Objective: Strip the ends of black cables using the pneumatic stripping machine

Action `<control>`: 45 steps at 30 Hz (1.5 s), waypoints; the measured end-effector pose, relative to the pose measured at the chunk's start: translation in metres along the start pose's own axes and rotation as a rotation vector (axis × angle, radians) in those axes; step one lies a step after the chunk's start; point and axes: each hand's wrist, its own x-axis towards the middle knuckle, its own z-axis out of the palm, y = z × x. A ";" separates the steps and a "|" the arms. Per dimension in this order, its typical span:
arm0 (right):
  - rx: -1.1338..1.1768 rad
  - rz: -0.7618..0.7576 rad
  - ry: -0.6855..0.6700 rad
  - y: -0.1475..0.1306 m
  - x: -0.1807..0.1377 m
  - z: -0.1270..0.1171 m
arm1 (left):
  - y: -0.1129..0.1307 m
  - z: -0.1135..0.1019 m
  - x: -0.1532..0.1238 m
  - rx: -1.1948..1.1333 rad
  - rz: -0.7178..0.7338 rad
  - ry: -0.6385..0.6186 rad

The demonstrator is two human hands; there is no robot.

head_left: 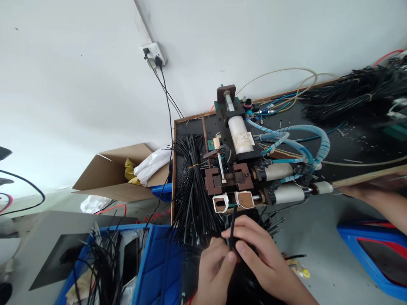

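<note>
Bright, even and diffuse, with no single source in view. Soft, faint shadows only, under the cardboard box [121, 171]. Mild sheen on the white cylinder [241, 134]. Strong wide-angle bending at the edges, tabletop [359, 140] border curving. Slight motion blur on the hands [241, 258] and far right; centre sharp.

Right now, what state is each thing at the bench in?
Left hand: closed, pinching the black wire.
Right hand: closed on the same wire.
Black wire: upright, below the machine's front.
Tied wire bundle: lying on the bench, banded.
Cardboard box: flaps open.
Wall socket: two plugs in.
</note>
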 end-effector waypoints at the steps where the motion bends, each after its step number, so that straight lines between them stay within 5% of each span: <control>1: 0.087 -0.006 -0.024 -0.003 0.000 0.003 | -0.001 0.001 0.000 -0.012 -0.031 -0.005; 8: 0.507 0.231 0.194 0.021 0.004 0.030 | -0.033 -0.013 -0.021 -0.059 -0.083 0.016; 15: 0.894 0.398 0.243 0.030 0.010 0.040 | -0.068 -0.047 -0.032 0.366 -0.100 -0.391; 23: 1.063 0.477 0.284 0.028 0.011 0.046 | -0.101 -0.047 -0.018 0.780 0.029 -0.695; 32: 1.238 0.552 0.250 0.018 0.019 0.042 | -0.095 -0.049 -0.040 0.863 -0.055 -0.733; 45: 1.333 0.593 0.186 0.021 0.016 0.044 | -0.088 -0.050 -0.035 0.846 -0.161 -0.811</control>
